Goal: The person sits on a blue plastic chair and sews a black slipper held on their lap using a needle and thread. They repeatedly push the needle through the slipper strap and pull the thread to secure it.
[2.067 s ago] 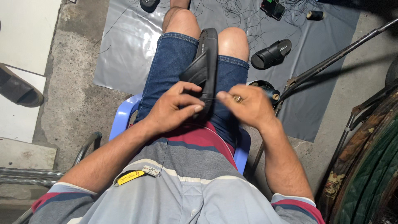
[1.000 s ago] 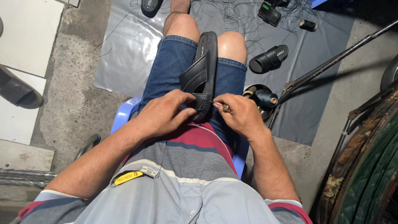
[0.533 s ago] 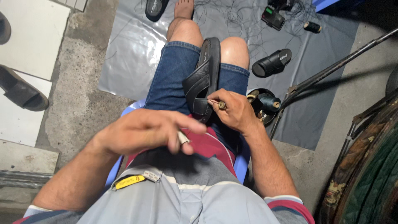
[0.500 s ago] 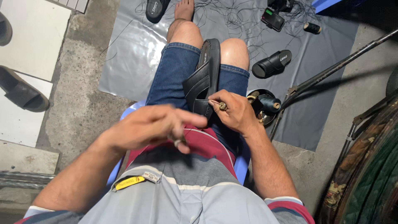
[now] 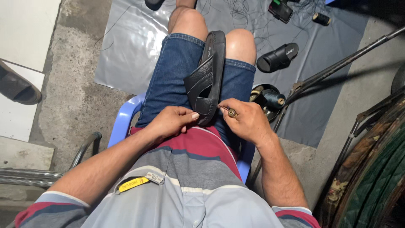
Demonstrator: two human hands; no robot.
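Note:
A black slide sandal (image 5: 209,76) stands on its edge between my knees, clamped by my thighs in blue denim shorts. My left hand (image 5: 172,122) rests at the sandal's near end, fingers curled, thumb against the sole edge; a thin thread seems to run down from it over my shirt. My right hand (image 5: 244,120) pinches a small metal-tipped tool (image 5: 230,112) against the sandal's near edge. I sit on a light-blue plastic chair (image 5: 122,124).
A grey plastic sheet (image 5: 126,46) covers the concrete floor ahead, with a second black sandal (image 5: 277,57), loose thread, a thread spool (image 5: 321,18) and a dark round tin with a spool (image 5: 266,98). A metal rod (image 5: 346,63) slants at right. A brown shoe (image 5: 17,86) lies left.
My left hand, which had pulled back toward my chest half a second ago, has returned to the sandal's near end. My right hand has stayed at the sandal's edge with the tool.

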